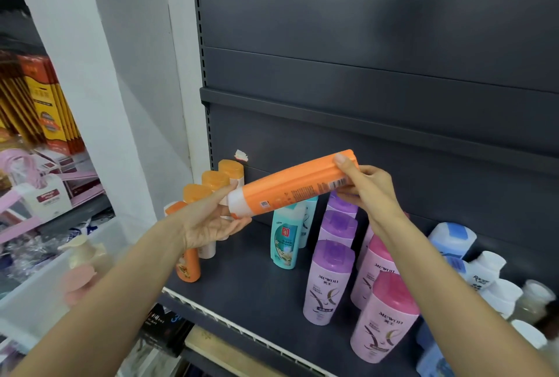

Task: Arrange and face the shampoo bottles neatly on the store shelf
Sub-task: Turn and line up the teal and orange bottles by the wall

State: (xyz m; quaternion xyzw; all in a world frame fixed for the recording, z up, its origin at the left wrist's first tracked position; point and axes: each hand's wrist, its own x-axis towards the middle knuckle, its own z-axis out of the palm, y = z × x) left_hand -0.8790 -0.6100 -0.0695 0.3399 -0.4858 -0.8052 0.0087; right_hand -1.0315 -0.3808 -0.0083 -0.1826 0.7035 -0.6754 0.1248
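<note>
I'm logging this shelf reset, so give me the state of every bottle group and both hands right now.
held orange bottle: lying sideways in the air, gripped at both ends
left hand: holds its white cap end
right hand: grips its base end
orange row: upright, at shelf's left
teal bottles: upright
purple bottles: upright, in a line
pink bottles: upright

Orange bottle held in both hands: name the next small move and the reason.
Probably tip the orange bottle upright, cap down. It lies sideways between the left hand and right hand, barcode side showing, while the orange row stands on the shelf.
</note>
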